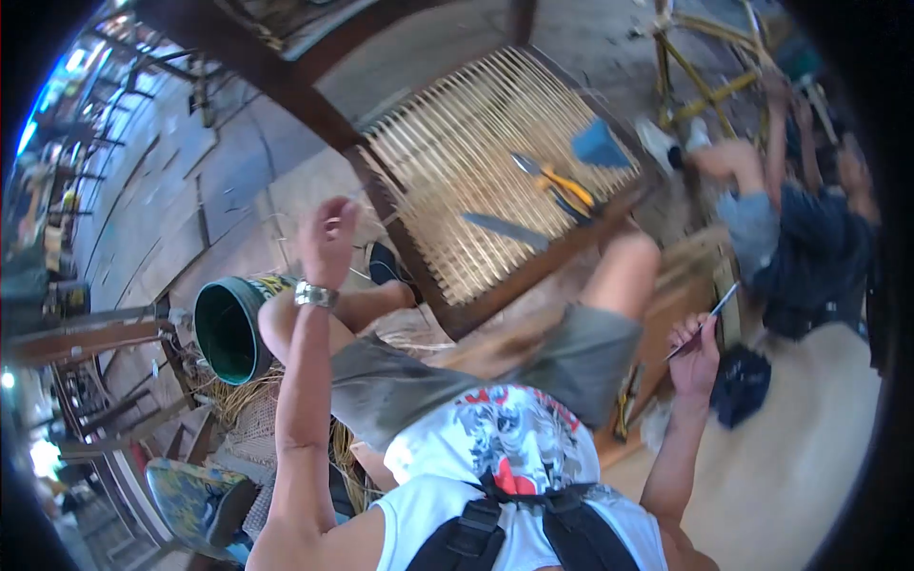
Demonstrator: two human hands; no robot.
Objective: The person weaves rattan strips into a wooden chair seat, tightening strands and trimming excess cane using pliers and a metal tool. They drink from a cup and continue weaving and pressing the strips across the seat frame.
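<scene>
In front of me stands a dark wooden chair frame, its seat strung with pale cane strands (428,205). My left hand (328,243), a metal watch on its wrist, is raised left of the seat with curled fingers; what they hold, if anything, I cannot make out. Off to the right, my right hand (696,357) is closed around a slim rod-like tool (726,299) whose end points up and away. Pliers (562,187) with yellow-and-black handles lie on the strands, beside a knife-like blade (505,229) and a blue piece (600,145).
A green bucket (228,330) stands by my left knee, near loose cane strips (238,398). Another person (800,228) sits at the right near a bamboo-like frame (705,90). A yellow-handled tool (625,404) is by my right thigh, and a dark cloth-like item (743,384) lies near my right hand.
</scene>
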